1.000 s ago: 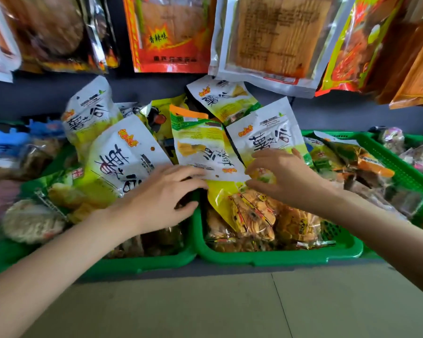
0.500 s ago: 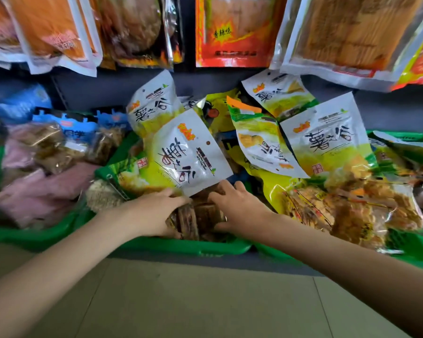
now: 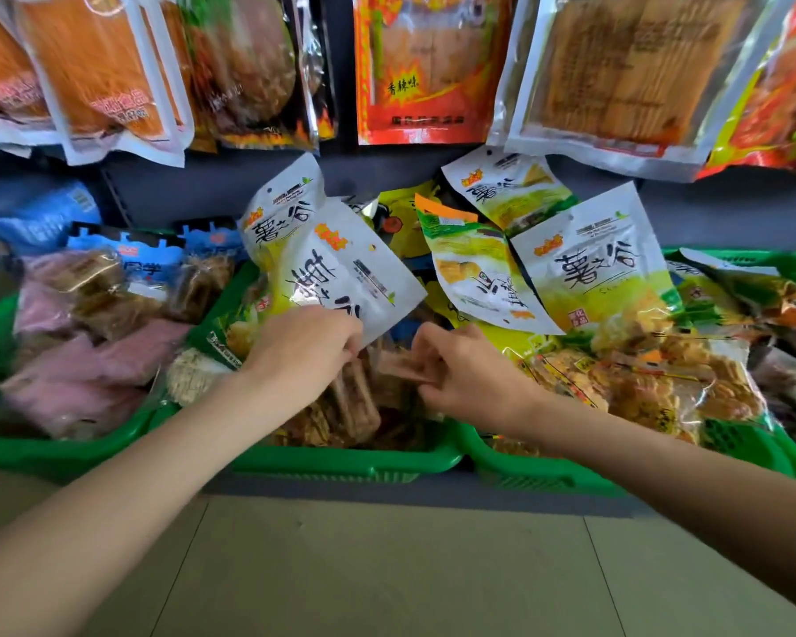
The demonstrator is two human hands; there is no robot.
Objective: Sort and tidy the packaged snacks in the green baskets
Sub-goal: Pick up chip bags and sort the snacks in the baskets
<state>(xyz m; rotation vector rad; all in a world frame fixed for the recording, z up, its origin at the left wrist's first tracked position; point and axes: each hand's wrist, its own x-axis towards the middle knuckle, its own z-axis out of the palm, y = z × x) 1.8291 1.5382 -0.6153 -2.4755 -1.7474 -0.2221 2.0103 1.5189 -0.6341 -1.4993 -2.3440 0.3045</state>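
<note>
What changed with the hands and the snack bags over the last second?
Both hands came down off the white-green bags into the middle basket. The left hand now grips a white-green bag; the right hand pinches a brown snack pack. The hanging packets stayed put.

hanging packs (image 3: 414,62) cut off above.

Two bare forearms enter the frame from the bottom corners, no sleeves, watches, bracelets or gloves visible on either. The left hand (image 3: 302,349) and right hand (image 3: 465,367) carry no rings that can be made out; nails look short and unpainted, though motion blur softens the fingertips.
</note>
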